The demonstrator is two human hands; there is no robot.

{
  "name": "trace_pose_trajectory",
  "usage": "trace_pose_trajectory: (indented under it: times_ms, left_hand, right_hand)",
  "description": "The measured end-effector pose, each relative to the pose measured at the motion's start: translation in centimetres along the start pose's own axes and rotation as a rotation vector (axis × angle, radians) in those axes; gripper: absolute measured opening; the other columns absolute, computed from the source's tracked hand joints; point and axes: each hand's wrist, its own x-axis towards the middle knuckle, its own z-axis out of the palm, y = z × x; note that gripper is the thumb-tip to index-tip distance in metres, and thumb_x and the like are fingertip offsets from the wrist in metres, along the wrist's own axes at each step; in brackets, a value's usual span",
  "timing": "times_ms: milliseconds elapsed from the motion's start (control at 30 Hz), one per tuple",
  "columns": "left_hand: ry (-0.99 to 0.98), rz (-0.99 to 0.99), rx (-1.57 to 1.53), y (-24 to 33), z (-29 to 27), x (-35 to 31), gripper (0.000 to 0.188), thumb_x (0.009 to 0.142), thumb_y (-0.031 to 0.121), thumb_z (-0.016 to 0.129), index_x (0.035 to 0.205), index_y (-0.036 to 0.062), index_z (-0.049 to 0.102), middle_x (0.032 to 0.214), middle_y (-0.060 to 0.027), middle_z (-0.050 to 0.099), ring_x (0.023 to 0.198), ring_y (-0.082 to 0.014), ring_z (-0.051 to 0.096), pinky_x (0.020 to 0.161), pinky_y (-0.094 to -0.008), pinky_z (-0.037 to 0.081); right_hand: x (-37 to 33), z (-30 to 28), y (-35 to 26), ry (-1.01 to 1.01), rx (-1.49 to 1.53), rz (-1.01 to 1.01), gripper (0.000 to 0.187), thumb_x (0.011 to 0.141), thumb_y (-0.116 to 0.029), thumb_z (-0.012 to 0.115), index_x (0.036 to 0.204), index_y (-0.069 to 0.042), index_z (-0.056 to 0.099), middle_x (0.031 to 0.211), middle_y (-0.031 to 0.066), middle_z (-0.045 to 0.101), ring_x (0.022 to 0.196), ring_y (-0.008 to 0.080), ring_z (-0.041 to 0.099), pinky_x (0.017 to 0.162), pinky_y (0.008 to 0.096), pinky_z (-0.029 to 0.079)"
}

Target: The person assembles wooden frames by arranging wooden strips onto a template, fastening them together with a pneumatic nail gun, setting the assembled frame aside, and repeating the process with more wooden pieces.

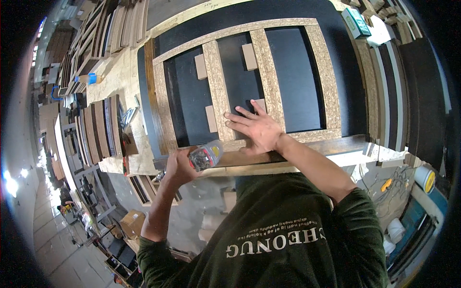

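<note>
My left hand point(178, 167) is wrapped round what looks like a nail gun point(205, 156), grey and rounded with a yellow sticker, at the panel's near edge. Fingers spread, my right hand point(257, 130) lies flat across a chipboard frame point(218, 91), by the near end of two of its upright strips. Beneath the frame is a large black panel point(295, 72). Small pale blocks point(249, 56) sit against the inner strips. One block point(260, 103) is partly covered by my right fingers. A dark brown board edge point(249, 157) runs along the near side.
On the left of the bench stand a bottle with a blue label point(89, 78) and stacked board strips point(100, 127). A green-and-white box point(356, 23) lies at the far right. More boards point(394, 96) line the right side. Cables point(384, 185) and a bucket point(425, 179) are lower right.
</note>
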Motion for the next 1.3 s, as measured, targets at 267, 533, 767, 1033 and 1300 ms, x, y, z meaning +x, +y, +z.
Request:
trace_pose_trajectory:
  times_ms: [267,533,767,1033,1300]
  left_hand:
    - [-0.012,0.021,0.016,0.2,0.4,0.5,0.059,0.057,0.023,0.081,0.106,-0.0036,0.06,0.095,-0.0171,0.067,0.087,-0.027,0.067,0.079,-0.0348,0.052]
    - [-0.045,-0.01,-0.084,0.3,0.7,0.7,0.059,0.055,0.021,0.081,0.106,-0.0027,0.061,0.089,-0.0161,0.068,0.083,-0.0221,0.068,0.075,-0.0319,0.053]
    - [-0.07,0.042,-0.074,1.6,0.2,1.1,0.059,0.055,0.019,0.08,0.106,-0.0033,0.061,0.09,-0.0177,0.067,0.084,-0.0275,0.068,0.076,-0.0337,0.052]
    - [-0.054,0.03,-0.032,1.2,0.8,1.4,0.061,0.056,0.022,0.081,0.108,-0.0035,0.059,0.092,-0.0194,0.067,0.088,-0.0278,0.067,0.079,-0.0359,0.052]
    - [0.043,0.066,-0.043,1.7,0.9,1.4,0.054,0.056,0.029,0.077,0.1,0.0002,0.065,0.084,-0.0207,0.066,0.079,-0.0361,0.065,0.073,-0.0404,0.051]
  right_hand:
    - [-0.2,0.3,-0.1,0.074,0.024,-0.006,0.078,0.065,-0.051,0.066,0.13,-0.012,0.05,0.146,0.0057,0.037,0.134,0.0277,0.035,0.113,0.053,0.012]
    - [-0.2,0.1,-0.2,0.031,0.002,0.011,0.081,0.065,-0.051,0.067,0.133,-0.013,0.047,0.146,0.0057,0.036,0.135,0.0276,0.034,0.114,0.0526,0.012]
    - [-0.2,0.2,0.0,0.019,0.007,0.006,0.082,0.065,-0.05,0.067,0.134,-0.013,0.045,0.147,0.0057,0.035,0.135,0.0277,0.033,0.114,0.0528,0.011]
    - [-0.2,0.0,-0.2,-0.022,0.008,0.017,0.082,0.066,-0.049,0.068,0.135,-0.013,0.043,0.147,0.0059,0.034,0.137,0.0274,0.03,0.114,0.0537,0.01]
    - [-0.1,-0.2,-0.3,-0.035,-0.003,0.019,0.084,0.066,-0.049,0.068,0.137,-0.012,0.041,0.147,0.0063,0.033,0.137,0.027,0.03,0.114,0.0538,0.011]
